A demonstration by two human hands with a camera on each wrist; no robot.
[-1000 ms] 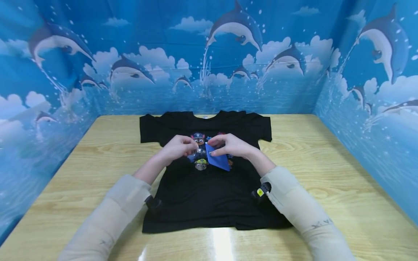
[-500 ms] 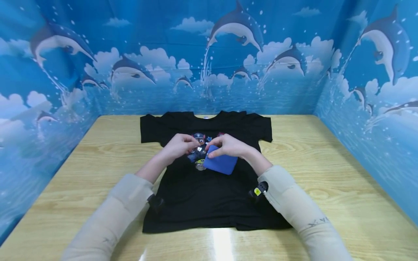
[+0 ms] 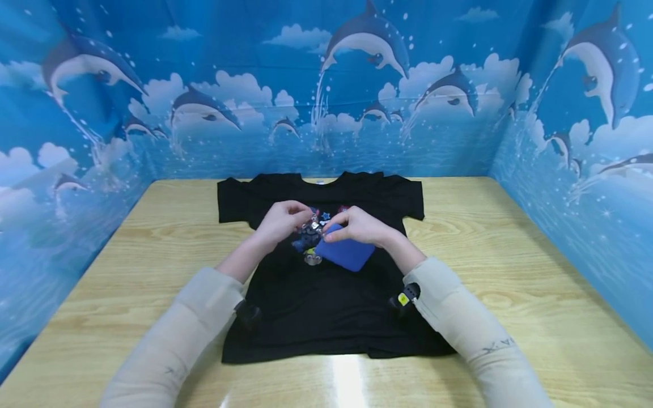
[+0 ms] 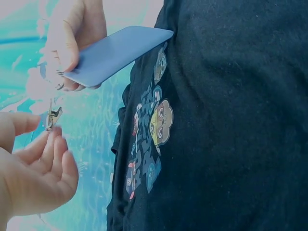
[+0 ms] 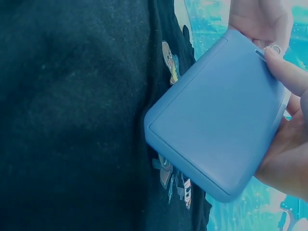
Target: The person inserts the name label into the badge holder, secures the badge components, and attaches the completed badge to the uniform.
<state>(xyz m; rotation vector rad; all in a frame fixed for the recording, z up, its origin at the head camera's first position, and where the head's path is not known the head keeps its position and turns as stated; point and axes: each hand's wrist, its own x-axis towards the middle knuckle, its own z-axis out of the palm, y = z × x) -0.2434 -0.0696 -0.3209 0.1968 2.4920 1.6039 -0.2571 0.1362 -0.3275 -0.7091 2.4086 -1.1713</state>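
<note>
My right hand [image 3: 361, 228] pinches a flat blue card holder [image 3: 348, 253] at its slotted corner, thumb on one face and fingers behind. In the right wrist view the card holder [image 5: 216, 115] shows a smooth face with rounded corners and a small metal ring [image 5: 275, 49] by the slot. My left hand [image 3: 282, 224] holds a small metal clasp [image 4: 53, 118] between thumb and fingertips, just left of that corner. Under both hands a black T-shirt [image 3: 321, 311] lies spread flat, neck away from me, its cartoon print [image 4: 162, 120] partly covered by the hands and card holder.
The T-shirt lies on a light wooden table [image 3: 510, 272]. A blue dolphin-print curtain [image 3: 326, 141] encloses the back and both sides. Each wrist carries a small black camera, one of them [image 3: 405, 297] with a yellow mark.
The card holder has turned from a steep tilt to show more of its broad face. My left hand has risen slightly with the metal clasp; my right hand stays nearly in place.
</note>
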